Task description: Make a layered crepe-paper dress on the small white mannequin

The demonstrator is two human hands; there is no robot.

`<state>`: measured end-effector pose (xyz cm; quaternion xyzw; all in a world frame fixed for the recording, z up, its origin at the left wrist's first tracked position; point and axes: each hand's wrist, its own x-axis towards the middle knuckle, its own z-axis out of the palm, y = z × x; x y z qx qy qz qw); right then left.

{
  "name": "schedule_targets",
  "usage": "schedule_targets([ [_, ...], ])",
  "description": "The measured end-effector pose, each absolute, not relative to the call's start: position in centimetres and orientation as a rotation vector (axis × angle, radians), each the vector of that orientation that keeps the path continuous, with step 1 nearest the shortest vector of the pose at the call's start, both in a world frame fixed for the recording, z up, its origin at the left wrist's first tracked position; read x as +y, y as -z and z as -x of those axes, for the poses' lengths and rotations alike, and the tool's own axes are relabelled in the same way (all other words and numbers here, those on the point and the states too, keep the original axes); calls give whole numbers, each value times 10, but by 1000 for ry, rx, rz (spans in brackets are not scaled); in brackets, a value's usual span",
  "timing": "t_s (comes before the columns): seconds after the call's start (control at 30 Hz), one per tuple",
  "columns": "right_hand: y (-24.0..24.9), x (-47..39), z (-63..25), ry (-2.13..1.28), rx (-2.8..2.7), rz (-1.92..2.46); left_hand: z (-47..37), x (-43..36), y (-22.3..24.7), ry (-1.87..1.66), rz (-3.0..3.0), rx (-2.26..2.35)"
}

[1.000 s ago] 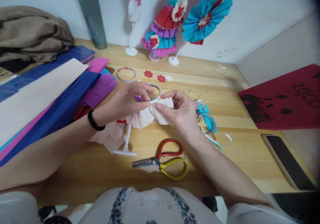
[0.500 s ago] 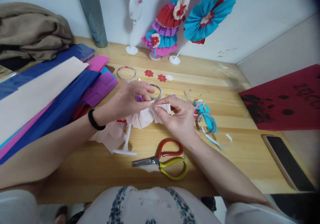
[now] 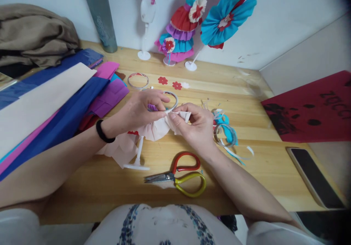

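Pale paper [image 3: 157, 129] beyond scissors [image 3: 171, 177], pinched by right hand [image 3: 199, 129] and apparently left hand [image 3: 139, 108]: flimsy, I judge; grip where gathered.

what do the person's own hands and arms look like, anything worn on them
Both hands are gloveless. A plain, rounded black band circles the wrist of the left hand; the wrist of the right hand has nothing on it. The forearms are uncovered, with pale, whitish sleeves showing at the picture's bottom corners.
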<state>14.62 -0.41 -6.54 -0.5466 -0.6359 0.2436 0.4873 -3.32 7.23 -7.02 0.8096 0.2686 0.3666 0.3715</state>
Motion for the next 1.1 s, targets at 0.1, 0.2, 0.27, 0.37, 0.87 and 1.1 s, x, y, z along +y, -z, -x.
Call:
schedule_targets([
  [0.1,63,-6,-146,-498,-1612,1333,34,72,69,-935,-2071,703],
  [0.2,63,-8,-147,-380,-1597,1397,34,72,68,-929,-2088,714],
  [0.27,64,-8,-148,-369,-1566,1425,35,72,68,-939,-2095,703],
  [0.37,65,-7,-148,-444,-1561,1419,34,72,69,-955,-2087,686],
  [0.87,66,-5,-147,-510,-1578,1365,34,71,71,-935,-2064,681],
  [1.1,65,-5,-147,-519,-1574,1333,34,71,69,-926,-2059,690],
])
